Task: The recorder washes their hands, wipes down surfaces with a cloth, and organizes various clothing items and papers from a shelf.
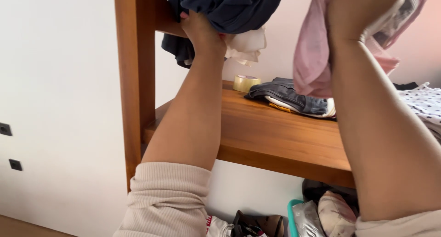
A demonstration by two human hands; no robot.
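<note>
Navy fabric bundle (229, 7): soft, light, floppy; upper shelf, left hand (202, 32) pressed under it, grip unclear. Pink garment (317, 58): limp, clutched in raised right hand (353, 12). Best gathered in bunched folds. Wooden shelf (275, 131) below: tape roll (246, 83), folded jeans (294, 97).

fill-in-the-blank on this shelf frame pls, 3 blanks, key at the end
1. The left hand presses up against a bundle of dark ____ cloth.
2. The right hand grips a ____ garment.
3. The roll of tape sits on the ____ shelf, beside the folded jeans.

Missing words: blue; pink; wooden
</note>
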